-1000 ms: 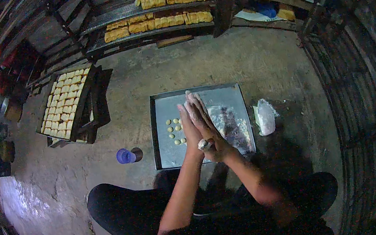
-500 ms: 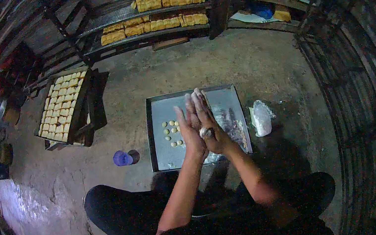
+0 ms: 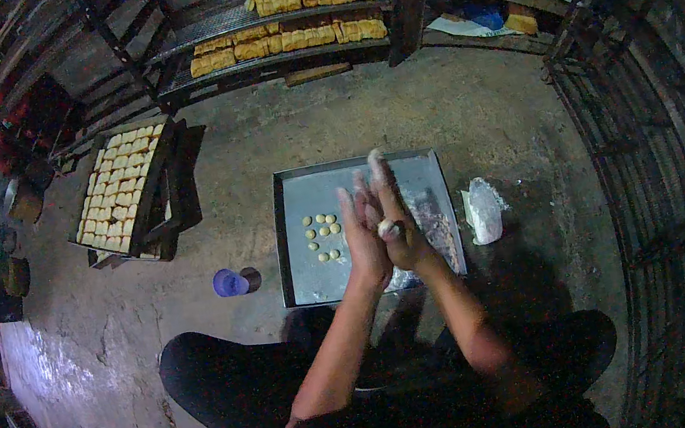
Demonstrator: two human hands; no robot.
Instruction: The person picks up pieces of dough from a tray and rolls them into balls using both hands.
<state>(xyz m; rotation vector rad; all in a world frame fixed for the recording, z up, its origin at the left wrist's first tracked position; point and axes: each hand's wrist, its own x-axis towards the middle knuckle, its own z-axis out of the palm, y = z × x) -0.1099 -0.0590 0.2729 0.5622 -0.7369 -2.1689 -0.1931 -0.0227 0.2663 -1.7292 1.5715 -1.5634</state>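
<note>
My left hand (image 3: 362,233) and my right hand (image 3: 400,227) are pressed palm to palm above a shallow metal tray (image 3: 302,192). Their fingers stretch forward and are dusted white. By the right thumb is a pale rounded spot, either a floured thumb tip or a bit of dough; I cannot tell which. Whatever lies between the palms is hidden. Several small round dough balls (image 3: 320,219) sit in loose rows on the left half of the tray. White flour (image 3: 429,208) is smeared across its right half.
A purple cup (image 3: 230,282) stands left of the tray; a white bag (image 3: 484,212) with spilled powder lies to the right. Farther left is a slanted tray of pale buns (image 3: 118,189). Browned bread loaves (image 3: 285,43) fill a back rack. Slatted metal racks (image 3: 658,186) line the right.
The palms have shifted against each other, the right hand sliding forward past the left. The whole view has moved slightly. The dough balls on the tray stay as they were.
</note>
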